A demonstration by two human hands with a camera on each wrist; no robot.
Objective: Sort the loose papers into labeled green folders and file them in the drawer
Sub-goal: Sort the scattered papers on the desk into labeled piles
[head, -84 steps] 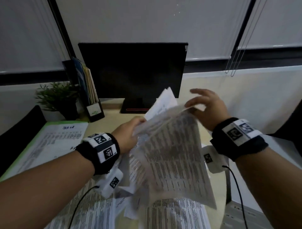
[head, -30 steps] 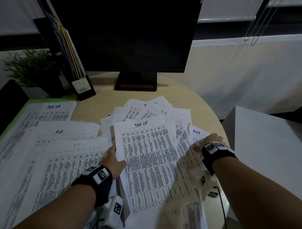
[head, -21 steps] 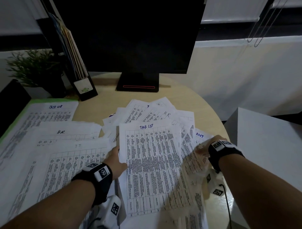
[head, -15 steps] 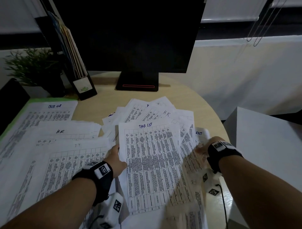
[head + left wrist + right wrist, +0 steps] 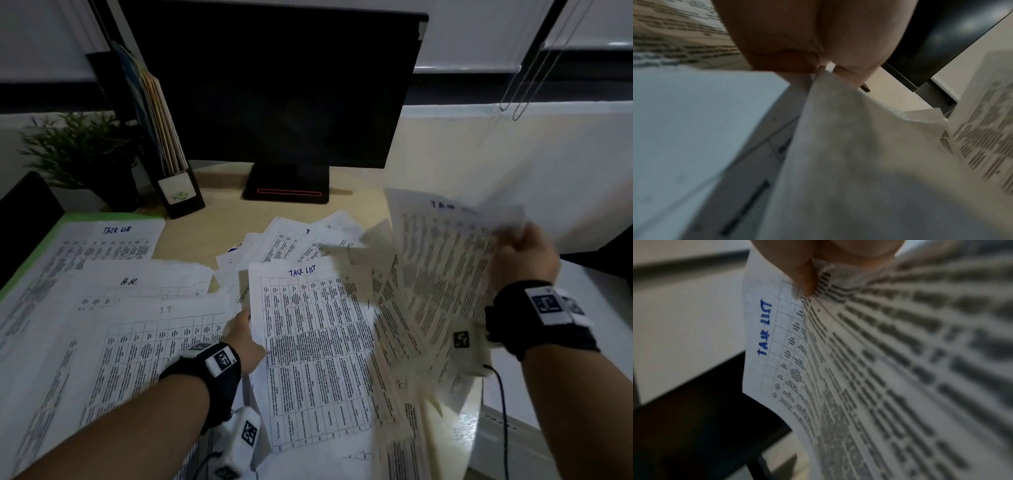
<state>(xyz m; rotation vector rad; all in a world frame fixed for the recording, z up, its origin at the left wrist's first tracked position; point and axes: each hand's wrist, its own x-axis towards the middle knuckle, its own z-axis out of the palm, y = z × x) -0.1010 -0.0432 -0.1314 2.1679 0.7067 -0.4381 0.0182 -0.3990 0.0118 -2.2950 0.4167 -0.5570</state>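
Sorting, early stage. Papers [image 5: 308,342] mostly loose on counter [image 5: 219,222]; one folder [image 5: 51,236] started. Right hand [image 5: 522,255] fingers pinch lifted sheet [image 5: 442,274]; left hand [image 5: 245,339] apparently pinches another. Filing pending.

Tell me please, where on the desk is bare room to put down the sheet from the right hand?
Bare wood of the desk shows between the monitor stand, the file holder and the fanned loose papers. The near and left part is crowded: overlapping sheets, with the green folder under the far-left stack.
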